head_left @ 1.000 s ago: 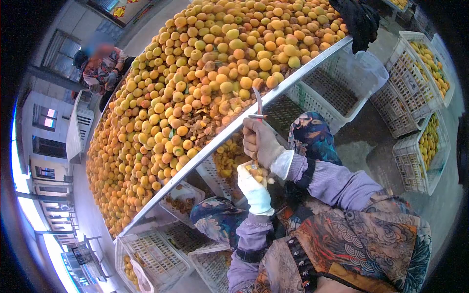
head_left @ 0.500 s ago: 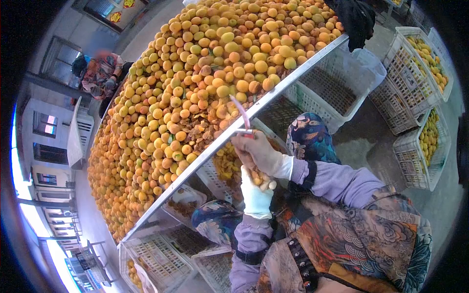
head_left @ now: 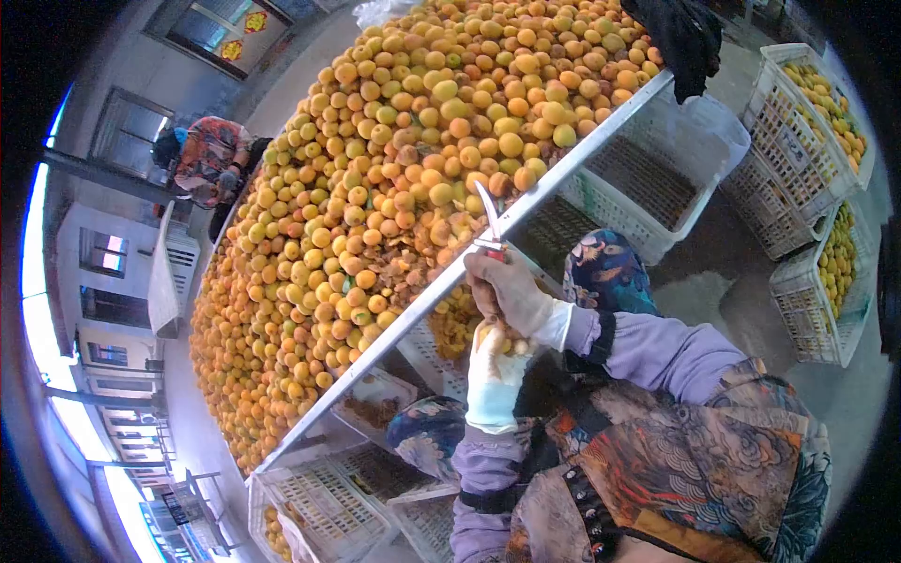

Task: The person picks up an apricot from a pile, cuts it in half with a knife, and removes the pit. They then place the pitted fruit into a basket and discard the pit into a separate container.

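My right hand (head_left: pixel 516 293), in a pale glove, is closed around the red handle of a curved-blade knife (head_left: pixel 489 211). The blade points up and away, over the metal edge of the fruit table. My left hand (head_left: pixel 495 380), in a white glove, is closed just below the right one, almost touching it. What lies in its fingers is hidden. Beyond the hands is a big heap of orange-yellow apricots (head_left: pixel 375 178), with crushed, brownish fruit (head_left: pixel 399 267) near the rim. Below the rim, cut apricot pieces (head_left: pixel 453 324) fill a crate close to my hands.
The table's metal rim (head_left: pixel 375 352) runs diagonally in front of me. White plastic crates stand under it (head_left: pixel 319 502) and at the right (head_left: pixel 648 230). Stacked crates of fruit (head_left: pixel 798 141) are farther right. A black cloth (head_left: pixel 680 47) hangs at the corner. A co-worker (head_left: pixel 211 155) bends at the far side.
The view has shifted a little, so the heap sits slightly lower and farther right. The knife blade has swung more upright. Both hands stay close together. The co-worker leans lower.
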A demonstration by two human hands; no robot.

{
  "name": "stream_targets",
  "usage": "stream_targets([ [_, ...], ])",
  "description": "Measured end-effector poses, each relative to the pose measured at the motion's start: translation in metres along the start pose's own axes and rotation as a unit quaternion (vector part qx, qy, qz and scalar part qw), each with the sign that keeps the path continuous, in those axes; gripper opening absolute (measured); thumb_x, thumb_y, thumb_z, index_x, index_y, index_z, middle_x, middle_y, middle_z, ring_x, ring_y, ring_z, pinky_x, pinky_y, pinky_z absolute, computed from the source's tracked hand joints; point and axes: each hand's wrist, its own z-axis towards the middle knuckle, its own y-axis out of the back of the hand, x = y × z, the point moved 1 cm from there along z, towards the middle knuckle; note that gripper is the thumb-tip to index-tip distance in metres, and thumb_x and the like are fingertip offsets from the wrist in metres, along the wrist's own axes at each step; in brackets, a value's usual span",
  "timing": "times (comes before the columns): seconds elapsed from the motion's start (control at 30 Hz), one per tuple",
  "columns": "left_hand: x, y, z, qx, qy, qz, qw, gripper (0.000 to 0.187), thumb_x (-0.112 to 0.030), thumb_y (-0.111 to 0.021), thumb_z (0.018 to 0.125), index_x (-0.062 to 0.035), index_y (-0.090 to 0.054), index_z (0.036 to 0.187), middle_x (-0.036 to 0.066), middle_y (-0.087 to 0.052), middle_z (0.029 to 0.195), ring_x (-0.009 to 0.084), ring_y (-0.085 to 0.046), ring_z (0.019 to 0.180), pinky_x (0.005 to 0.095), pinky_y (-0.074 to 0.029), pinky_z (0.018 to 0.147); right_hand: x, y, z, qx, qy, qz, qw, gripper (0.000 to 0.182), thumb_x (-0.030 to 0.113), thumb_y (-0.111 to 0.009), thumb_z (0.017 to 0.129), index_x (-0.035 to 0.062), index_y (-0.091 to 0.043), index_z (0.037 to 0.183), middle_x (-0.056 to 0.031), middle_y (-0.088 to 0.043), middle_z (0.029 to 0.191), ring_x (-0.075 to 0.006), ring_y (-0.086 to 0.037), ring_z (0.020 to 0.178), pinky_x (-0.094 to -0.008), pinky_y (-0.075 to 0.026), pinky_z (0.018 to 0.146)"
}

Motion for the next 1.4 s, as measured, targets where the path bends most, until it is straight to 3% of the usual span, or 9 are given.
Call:
stream_targets([
  [0.47, -0.105, -0.006, 0.073, -0.16, -0.206, 0.354, 0.898, 0.028, -0.028, -0.053, 0.089, -0.0022, -0.051, 0.098, 0.005, -0.053, 0.073, 0.0101, -0.047, 0.049, 0.0232, -0.046, 0.043, 0.045, 0.035, 0.04, -0.062, 0.064, 0.068, 0.994, 0.024, 0.021, -0.057, 0.086, 0.0068, -0.048, 0.069, -0.0008, -0.043, 0.046, -0.0122, -0.039, 0.03, -0.0264, -0.032, 0.028],
  [0.7, -0.133, -0.012, 0.094, -0.263, -0.169, 0.377, 0.872, 0.03, -0.033, -0.052, 0.09, -0.0032, -0.055, 0.086, 0.002, -0.051, 0.071, 0.0095, -0.047, 0.048, 0.0239, -0.044, 0.041, 0.044, 0.05, 0.048, -0.061, 0.026, 0.079, 0.995, 0.024, 0.024, -0.056, 0.087, 0.006, -0.049, 0.073, -0.0023, -0.042, 0.042, -0.0141, -0.038, 0.029, -0.0287, -0.032, 0.029],
  [0.9, -0.119, -0.021, 0.06, -0.208, -0.173, 0.435, 0.859, 0.019, -0.024, -0.051, 0.09, -0.0052, -0.053, 0.09, 0.001, -0.048, 0.066, 0.0093, -0.049, 0.051, 0.0209, -0.043, 0.042, 0.042, 0.053, 0.048, -0.057, 0.031, 0.061, 0.996, 0.025, 0.026, -0.055, 0.087, 0.0064, -0.049, 0.072, -0.0024, -0.043, 0.042, -0.014, -0.038, 0.028, -0.0286, -0.032, 0.028],
  [1.07, -0.091, 0.009, 0.021, -0.131, -0.179, 0.729, 0.647, 0.032, -0.021, -0.062, 0.081, -0.0023, -0.056, 0.107, 0.014, -0.06, 0.104, 0.0286, -0.059, 0.093, 0.0347, -0.044, 0.086, 0.041, 0.053, 0.045, -0.042, 0.005, 0.039, 0.998, 0.024, 0.025, -0.053, 0.088, 0.0067, -0.05, 0.073, -0.0027, -0.042, 0.041, -0.0137, -0.038, 0.028, -0.0274, -0.03, 0.028],
  [1.17, -0.096, 0.011, 0.004, -0.153, -0.3, 0.753, 0.565, 0.032, -0.016, -0.061, 0.081, -0.001, -0.056, 0.109, 0.012, -0.06, 0.097, 0.0165, -0.056, 0.091, 0.0284, -0.044, 0.081, 0.04, 0.05, 0.043, -0.027, -0.011, 0.021, 0.999, 0.023, 0.025, -0.054, 0.087, 0.0072, -0.05, 0.073, -0.003, -0.043, 0.043, -0.0144, -0.039, 0.028, -0.0272, -0.031, 0.028],
  [1.27, -0.121, -0.056, -0.029, -0.174, -0.307, 0.639, 0.684, 0.027, 0.001, -0.055, 0.08, 0.0038, -0.057, 0.107, 0.013, -0.058, 0.103, 0.0206, -0.056, 0.096, 0.0303, -0.044, 0.087, 0.035, 0.048, 0.045, -0.055, -0.045, 0.009, 0.997, 0.023, 0.027, -0.057, 0.085, 0.0073, -0.052, 0.075, -0.0034, -0.045, 0.044, -0.0155, -0.04, 0.029, -0.0289, -0.032, 0.027],
  [1.3, -0.125, -0.081, -0.041, -0.141, -0.395, 0.666, 0.617, 0.028, 0.001, -0.054, 0.08, -0.0009, -0.057, 0.108, 0.008, -0.056, 0.091, 0.0146, -0.056, 0.077, 0.0285, -0.045, 0.071, 0.033, 0.049, 0.044, -0.05, -0.058, 0.018, 0.997, 0.023, 0.027, -0.058, 0.084, 0.0074, -0.052, 0.075, -0.0035, -0.046, 0.044, -0.0158, -0.04, 0.029, -0.0295, -0.032, 0.027],
  [1.37, -0.121, -0.14, -0.066, -0.148, -0.512, 0.631, 0.564, 0.025, 0.001, -0.054, 0.078, 0.0021, -0.058, 0.103, 0.011, -0.057, 0.092, 0.0188, -0.055, 0.085, 0.0307, -0.045, 0.075, 0.034, 0.046, 0.041, -0.057, -0.066, -0.014, 0.996, 0.023, 0.028, -0.058, 0.084, 0.0076, -0.053, 0.076, -0.0038, -0.047, 0.045, -0.0157, -0.041, 0.029, -0.0297, -0.032, 0.027],
  [1.4, -0.125, -0.148, -0.088, -0.132, -0.523, 0.726, 0.427, 0.024, -0.001, -0.054, 0.079, 0.0044, -0.058, 0.102, 0.013, -0.058, 0.097, 0.0223, -0.055, 0.094, 0.0321, -0.044, 0.084, 0.036, 0.042, 0.04, -0.059, -0.069, -0.023, 0.996, 0.022, 0.027, -0.056, 0.086, 0.0086, -0.05, 0.075, -0.003, -0.045, 0.045, -0.0152, -0.041, 0.03, -0.0292, -0.031, 0.028],
])
